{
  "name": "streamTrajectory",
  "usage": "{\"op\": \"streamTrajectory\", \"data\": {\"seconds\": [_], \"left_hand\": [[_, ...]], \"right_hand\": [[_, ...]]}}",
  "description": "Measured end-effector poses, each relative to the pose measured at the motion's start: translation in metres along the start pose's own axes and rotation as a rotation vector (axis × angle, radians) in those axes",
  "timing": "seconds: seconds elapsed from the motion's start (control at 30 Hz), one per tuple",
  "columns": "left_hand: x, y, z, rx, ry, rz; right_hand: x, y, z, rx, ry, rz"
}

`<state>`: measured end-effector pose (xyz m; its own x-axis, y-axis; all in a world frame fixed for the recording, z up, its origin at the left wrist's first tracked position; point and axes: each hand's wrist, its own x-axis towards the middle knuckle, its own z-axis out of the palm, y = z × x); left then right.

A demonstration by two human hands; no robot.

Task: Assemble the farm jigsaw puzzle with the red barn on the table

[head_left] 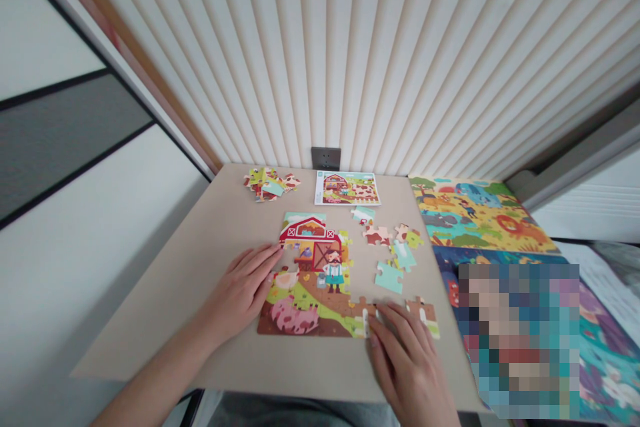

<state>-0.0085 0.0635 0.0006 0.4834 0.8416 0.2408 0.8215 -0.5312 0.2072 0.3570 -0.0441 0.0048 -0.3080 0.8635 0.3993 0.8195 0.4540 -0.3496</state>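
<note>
A partly joined farm jigsaw puzzle (310, 287) lies flat on the table, showing a red barn, a farmer and a pink pig. My left hand (245, 290) rests at its left edge, fingers stretched out, fingertips touching it. At the lower right, my right hand (405, 353) presses its thumb and bent fingers on a fence puzzle piece (369, 315), partly covering it. Another fence piece (423, 312) shows beyond these fingers. Loose pieces lie to the right: a plain light-blue piece (389, 277), a brown-and-white piece (377, 235) and several more.
A pile of pieces (270, 185) sits at the table's back left. Beside it lies a picture card (347, 188) of the farm, near a wall socket (326, 158). To the right are an animal puzzle (475, 213) and a dark-blue one (600, 347), partly hidden by a blurred patch.
</note>
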Motion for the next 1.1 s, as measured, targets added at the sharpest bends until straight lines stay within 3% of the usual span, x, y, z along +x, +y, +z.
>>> {"op": "streamTrajectory", "data": {"seconds": [1.1], "left_hand": [[-0.0014, -0.0006, 0.0033, -0.016, 0.013, -0.032]], "right_hand": [[0.0019, -0.0007, -0.0011, 0.003, -0.018, 0.007]]}}
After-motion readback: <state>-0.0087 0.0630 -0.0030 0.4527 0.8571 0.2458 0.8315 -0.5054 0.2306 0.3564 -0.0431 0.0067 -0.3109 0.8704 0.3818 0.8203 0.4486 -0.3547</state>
